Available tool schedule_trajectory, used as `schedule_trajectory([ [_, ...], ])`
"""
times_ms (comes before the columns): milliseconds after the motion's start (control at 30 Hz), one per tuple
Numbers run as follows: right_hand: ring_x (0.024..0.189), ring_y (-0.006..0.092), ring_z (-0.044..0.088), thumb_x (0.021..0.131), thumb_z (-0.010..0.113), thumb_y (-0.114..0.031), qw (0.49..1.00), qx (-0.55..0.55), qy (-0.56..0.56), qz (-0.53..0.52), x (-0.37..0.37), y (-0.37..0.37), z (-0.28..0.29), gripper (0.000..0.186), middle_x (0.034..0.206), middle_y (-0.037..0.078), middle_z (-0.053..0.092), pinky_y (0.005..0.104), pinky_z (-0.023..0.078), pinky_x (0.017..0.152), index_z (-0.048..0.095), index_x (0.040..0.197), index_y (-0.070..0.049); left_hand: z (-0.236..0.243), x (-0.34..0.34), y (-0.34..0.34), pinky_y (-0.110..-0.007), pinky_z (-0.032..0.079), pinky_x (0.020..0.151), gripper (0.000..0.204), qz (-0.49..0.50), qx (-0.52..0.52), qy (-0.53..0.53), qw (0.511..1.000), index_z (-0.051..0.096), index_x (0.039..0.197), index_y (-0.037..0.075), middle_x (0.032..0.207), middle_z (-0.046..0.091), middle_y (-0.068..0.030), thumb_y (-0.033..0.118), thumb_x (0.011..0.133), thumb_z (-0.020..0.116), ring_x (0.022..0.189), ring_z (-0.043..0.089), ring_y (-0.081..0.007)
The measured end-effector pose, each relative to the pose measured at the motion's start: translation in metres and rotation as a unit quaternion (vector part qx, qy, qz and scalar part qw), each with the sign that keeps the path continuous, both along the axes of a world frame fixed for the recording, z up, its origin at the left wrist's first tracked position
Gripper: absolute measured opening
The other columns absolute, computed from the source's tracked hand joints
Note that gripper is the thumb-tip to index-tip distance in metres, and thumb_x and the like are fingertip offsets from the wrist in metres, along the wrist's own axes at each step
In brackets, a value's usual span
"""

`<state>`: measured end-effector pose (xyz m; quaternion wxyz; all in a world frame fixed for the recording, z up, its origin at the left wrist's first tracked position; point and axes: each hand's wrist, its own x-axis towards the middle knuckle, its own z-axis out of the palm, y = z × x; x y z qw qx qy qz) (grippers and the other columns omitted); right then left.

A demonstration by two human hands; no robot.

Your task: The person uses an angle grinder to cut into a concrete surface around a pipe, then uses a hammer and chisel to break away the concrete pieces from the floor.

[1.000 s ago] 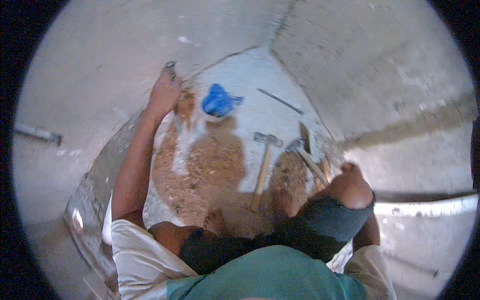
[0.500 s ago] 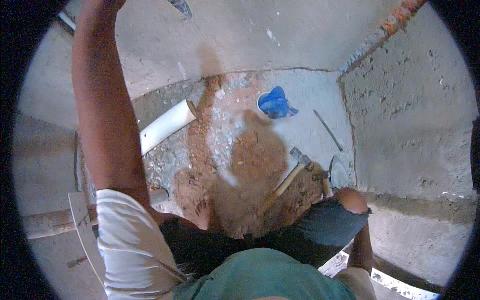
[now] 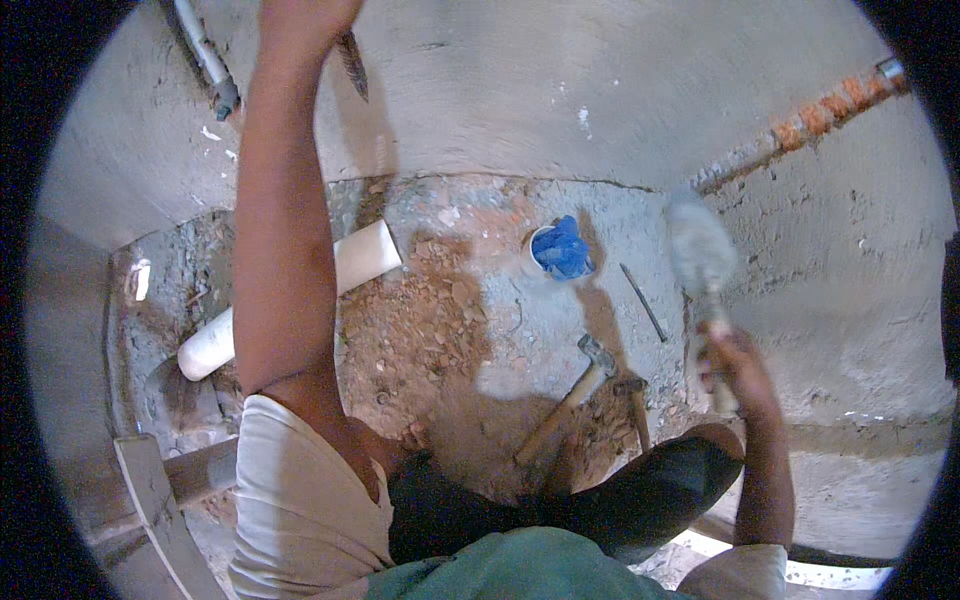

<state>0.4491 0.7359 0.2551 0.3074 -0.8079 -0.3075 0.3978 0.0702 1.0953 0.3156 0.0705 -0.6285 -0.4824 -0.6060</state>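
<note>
My left hand [image 3: 310,18] is raised by the far wall and cut off by the upper edge. A dark pointed tool [image 3: 353,66], resembling a chisel, sticks out beside it; the fingers are hidden. My right hand [image 3: 738,365] is wrapped around the pale handle of a trowel [image 3: 700,245], blade upward before the right wall and smeared by motion. Beyond my knees lies a hammer [image 3: 568,400] with a wooden handle. Beside it rests a second hammer-like tool [image 3: 638,408], partly behind my leg. A thin metal rod [image 3: 642,303] lies on the floor near the right wall.
A white pipe [image 3: 368,255] crosses the floor under my left arm. Loose reddish rubble [image 3: 400,325] spreads around it. A small white container [image 3: 537,256] holds crumpled blue material [image 3: 563,248]. Boards [image 3: 160,515] stand at the lower left. A conduit [image 3: 205,50] runs down the far wall.
My right hand has come into view from behind the knee, lifting the trowel from the floor. My left hand and the pointed tool appear lower in view; my left arm has shifted right.
</note>
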Motion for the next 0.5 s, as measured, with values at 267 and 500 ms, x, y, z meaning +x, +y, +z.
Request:
schedule_trajectory([
  [267,0.064,0.0163,0.062,0.085,0.067,-0.041,0.996,-0.010,0.019,0.090,-0.145,0.092,-0.182,0.044,0.081,0.007,0.064,0.0314,0.053,0.056,0.058,0.099,0.000,-0.056,0.045,0.037,-0.048,0.042,0.091,0.045,-0.013,0.005,-0.080,0.997,0.037,0.123,-0.009,0.113,0.054,-0.0321,0.022,0.093,0.048,0.107,0.052,-0.0471],
  [500,0.071,0.0283,0.065,0.091,0.055,-0.044,0.996,0.037,0.079,0.004,-0.189,0.153,-0.273,0.061,0.087,0.019,0.065,0.0411,0.053,0.060,0.044,0.115,0.010,-0.035,0.034,0.012,-0.048,0.041,0.093,0.046,-0.042,-0.139,-0.062,0.987,0.034,0.124,-0.013,0.119,0.049,-0.0360,0.014,0.091,0.049,0.112,0.051,-0.0451],
])
